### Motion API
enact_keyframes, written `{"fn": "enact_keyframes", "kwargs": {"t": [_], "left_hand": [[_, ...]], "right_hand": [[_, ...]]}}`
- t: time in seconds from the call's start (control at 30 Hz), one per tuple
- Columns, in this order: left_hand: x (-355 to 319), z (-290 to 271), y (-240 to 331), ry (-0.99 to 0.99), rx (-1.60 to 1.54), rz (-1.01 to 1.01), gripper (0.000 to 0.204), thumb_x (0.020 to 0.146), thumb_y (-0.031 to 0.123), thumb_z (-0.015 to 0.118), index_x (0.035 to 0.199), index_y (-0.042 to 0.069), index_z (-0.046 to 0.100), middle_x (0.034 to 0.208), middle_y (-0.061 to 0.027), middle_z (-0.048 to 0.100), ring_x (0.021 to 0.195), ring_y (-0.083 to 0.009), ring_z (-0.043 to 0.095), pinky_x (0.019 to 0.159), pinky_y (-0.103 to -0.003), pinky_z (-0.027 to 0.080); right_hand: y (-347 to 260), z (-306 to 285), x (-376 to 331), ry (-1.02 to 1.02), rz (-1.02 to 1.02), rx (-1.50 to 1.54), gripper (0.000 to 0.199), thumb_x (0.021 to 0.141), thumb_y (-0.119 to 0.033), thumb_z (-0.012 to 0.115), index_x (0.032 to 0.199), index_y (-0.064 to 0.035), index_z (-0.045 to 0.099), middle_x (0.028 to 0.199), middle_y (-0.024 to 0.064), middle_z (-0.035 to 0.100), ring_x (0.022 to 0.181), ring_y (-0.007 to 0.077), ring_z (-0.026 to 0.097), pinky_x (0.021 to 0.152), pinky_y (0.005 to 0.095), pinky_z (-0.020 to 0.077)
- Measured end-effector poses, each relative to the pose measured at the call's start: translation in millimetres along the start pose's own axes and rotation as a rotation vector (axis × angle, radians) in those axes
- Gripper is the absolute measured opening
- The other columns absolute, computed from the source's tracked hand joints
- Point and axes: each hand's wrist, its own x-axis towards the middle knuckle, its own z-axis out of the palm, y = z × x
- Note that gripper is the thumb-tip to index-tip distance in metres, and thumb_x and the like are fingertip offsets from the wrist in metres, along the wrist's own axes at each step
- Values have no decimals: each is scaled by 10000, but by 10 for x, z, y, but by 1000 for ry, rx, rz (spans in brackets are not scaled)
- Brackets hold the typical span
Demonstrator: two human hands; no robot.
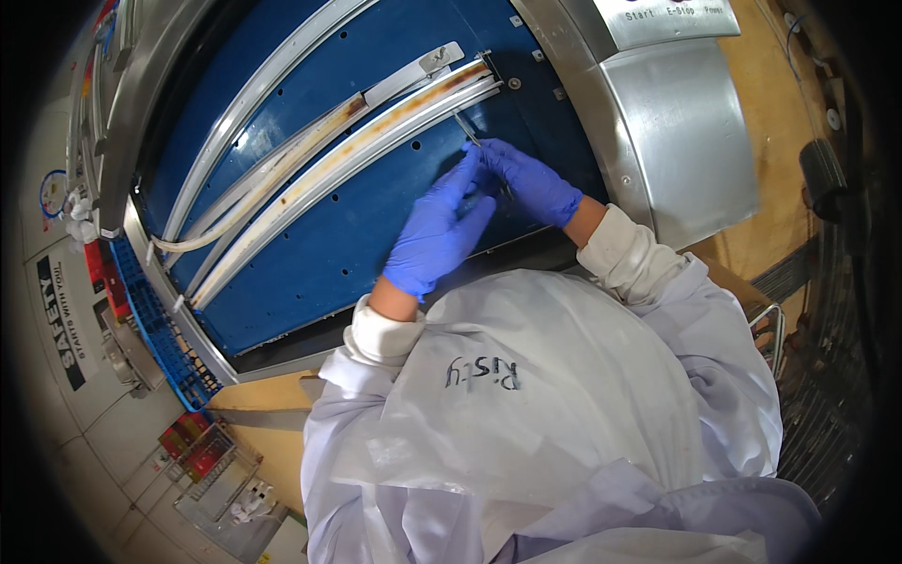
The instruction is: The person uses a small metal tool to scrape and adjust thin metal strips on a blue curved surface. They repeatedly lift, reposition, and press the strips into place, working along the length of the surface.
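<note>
Both my hands wear blue-violet gloves and meet over the front right of a blue panel (376,221). My right hand (528,180) is closed around a slim silvery metal tool (467,128), whose tip points away from me toward the end of a stained metal strip (376,133). The tool's kind is not clear, as fingers cover its middle. My left hand (434,230) has its fingers stretched out, their tips touching the right hand, and its thumb stands apart. Whether those fingertips also touch the tool is hidden.
Beyond lie a second browned strip (282,167) with a pale tag-like piece (413,75) and a curved silvery rail (240,108). A metal frame (587,80) borders the panel, with a steel cover (681,132) at right. A blue plastic basket (155,324) sits left.
</note>
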Motion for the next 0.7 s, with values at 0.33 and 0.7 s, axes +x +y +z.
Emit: {"fn": "enact_keyframes", "kwargs": {"t": [0.33, 0.7], "left_hand": [[-707, -423, -787, 303, 297, 165, 380, 907, 67, 605, 1287, 74, 611, 1090, -148, 663, 954, -277, 616, 894, -346, 482], [-1798, -252, -1890, 570, 362, 102, 309, 853, -4, 615, 1143, 74, 690, 988, -133, 678, 915, -309, 619, 843, -384, 489]], "right_hand": [[-626, -184, -37, 640, -608, -1706, 298, 919, -154, 568, 1200, -206, 650, 808, 106, 638, 787, 301, 631, 693, 423, 518], [-938, 156, 124, 624, -247, -1967, 270, 945, -231, 564, 1186, -249, 685, 930, 162, 678, 833, 373, 654, 745, 451, 529]]}}
